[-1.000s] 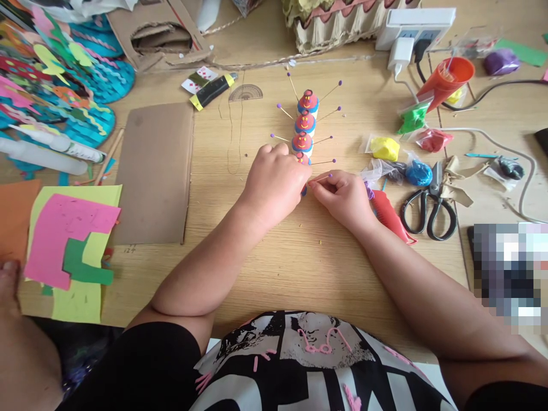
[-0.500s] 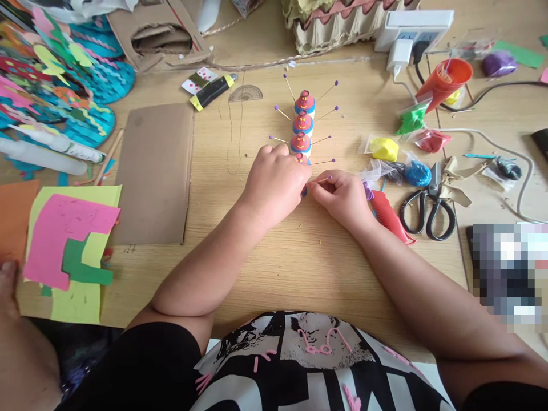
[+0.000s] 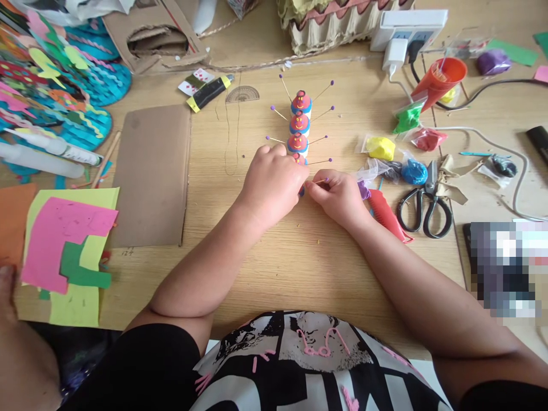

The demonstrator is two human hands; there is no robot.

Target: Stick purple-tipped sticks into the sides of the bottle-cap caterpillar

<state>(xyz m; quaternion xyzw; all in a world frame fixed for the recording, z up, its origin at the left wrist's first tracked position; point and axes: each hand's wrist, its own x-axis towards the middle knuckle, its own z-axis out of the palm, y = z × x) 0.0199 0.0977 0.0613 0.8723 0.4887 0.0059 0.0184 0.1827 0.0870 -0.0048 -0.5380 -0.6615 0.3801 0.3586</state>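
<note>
A row of several small clay figures [image 3: 301,103] stands on the wooden table, each with a red smiling top and a blue band. Thin sticks with purple ball ends [image 3: 331,83] poke out from their sides. My left hand [image 3: 272,180] is closed around the nearest figure and hides most of it; a bit of blue [image 3: 302,190] shows below the fingers. Close beside it, my right hand [image 3: 340,200] pinches a toothpick [image 3: 320,181] with a purple ball end. The toothpick's other end points at that figure.
To the right lie black-handled scissors [image 3: 426,208], a red tool [image 3: 387,217], bagged clay [image 3: 381,148] and an orange cup [image 3: 440,83]. Cardboard [image 3: 149,177] and coloured paper [image 3: 64,240] lie left. A power strip [image 3: 409,28] stands behind. Another person's hand [image 3: 8,291] rests at the left edge.
The whole view has shifted slightly to the left. Both hands keep nearly the same place and grip at the nearest figure.
</note>
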